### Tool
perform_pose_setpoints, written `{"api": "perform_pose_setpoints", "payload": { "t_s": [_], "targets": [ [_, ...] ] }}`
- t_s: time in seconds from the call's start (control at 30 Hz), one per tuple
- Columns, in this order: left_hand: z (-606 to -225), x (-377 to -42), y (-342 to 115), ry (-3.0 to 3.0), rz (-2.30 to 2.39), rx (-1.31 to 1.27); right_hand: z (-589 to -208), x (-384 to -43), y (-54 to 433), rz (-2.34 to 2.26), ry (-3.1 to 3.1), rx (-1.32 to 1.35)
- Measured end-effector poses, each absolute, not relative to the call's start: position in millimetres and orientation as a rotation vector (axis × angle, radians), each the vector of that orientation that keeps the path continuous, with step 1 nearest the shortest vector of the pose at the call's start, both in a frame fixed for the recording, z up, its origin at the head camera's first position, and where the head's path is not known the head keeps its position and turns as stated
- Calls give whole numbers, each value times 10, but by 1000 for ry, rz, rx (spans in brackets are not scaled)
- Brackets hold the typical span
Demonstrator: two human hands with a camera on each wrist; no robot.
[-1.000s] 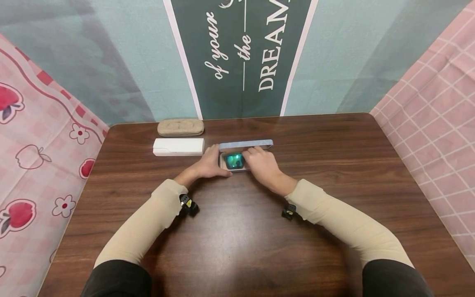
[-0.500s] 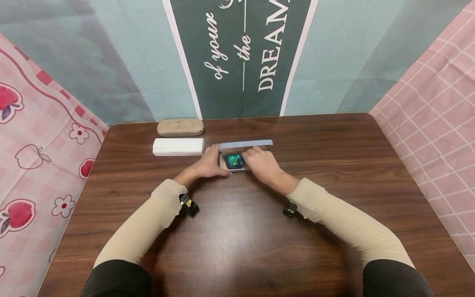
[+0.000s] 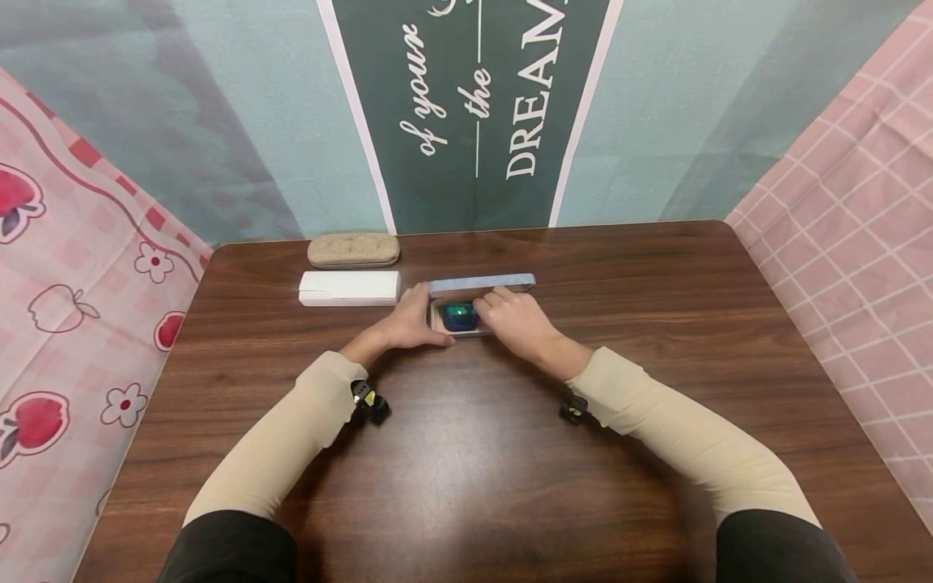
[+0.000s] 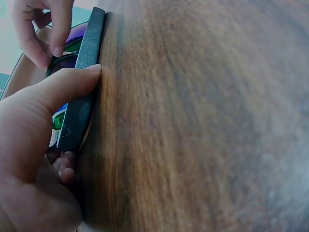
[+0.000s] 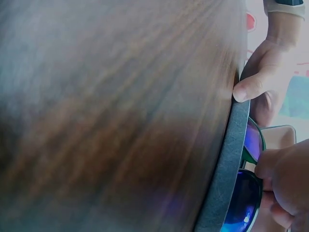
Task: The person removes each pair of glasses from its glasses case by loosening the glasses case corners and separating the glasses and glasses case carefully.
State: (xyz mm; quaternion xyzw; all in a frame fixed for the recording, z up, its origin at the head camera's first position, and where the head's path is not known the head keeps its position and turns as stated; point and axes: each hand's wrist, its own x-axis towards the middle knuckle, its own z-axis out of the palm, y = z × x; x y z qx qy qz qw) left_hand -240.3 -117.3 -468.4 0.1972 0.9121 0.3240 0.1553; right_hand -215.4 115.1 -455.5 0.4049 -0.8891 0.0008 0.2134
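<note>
Left hand (image 3: 408, 324) curled round the left end of the case (image 5: 229, 169), thumb on its front wall; right hand (image 3: 516, 324) looks to have a narrow finger-and-thumb pinch on the sunglasses (image 3: 460, 317), which sit inside. I'd pinch only frame near the bridge, fingertips off the lenses, brace the case lightly, and avoid bumping the raised lid (image 3: 483, 283).
</note>
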Motion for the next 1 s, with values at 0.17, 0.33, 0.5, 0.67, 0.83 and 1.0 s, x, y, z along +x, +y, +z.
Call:
{"api": "perform_pose_setpoints", "payload": {
  "t_s": [0.17, 0.33, 0.5, 0.67, 0.83, 1.0],
  "targets": [
    [-4703, -2410, -1180, 2610, 927, 564, -4543, -2151, 1153, 1, -2447, 1149],
    [-4691, -2406, -1184, 2602, 933, 565, -4518, -2146, 1160, 0, -2438, 1150],
    [-4688, -2401, -1186, 2606, 934, 570, -4499, -2139, 1174, -7, -2444, 1149],
    [-4687, -2402, -1185, 2608, 935, 578, -4481, -2131, 1192, -8, -2429, 1154],
    [-4696, -2410, -1183, 2611, 930, 581, -4448, -2107, 1214, -6, -2391, 1165],
    [-4683, -2402, -1183, 2610, 931, 575, -4396, -2076, 1234, -14, -2402, 1174]
  ]
}}
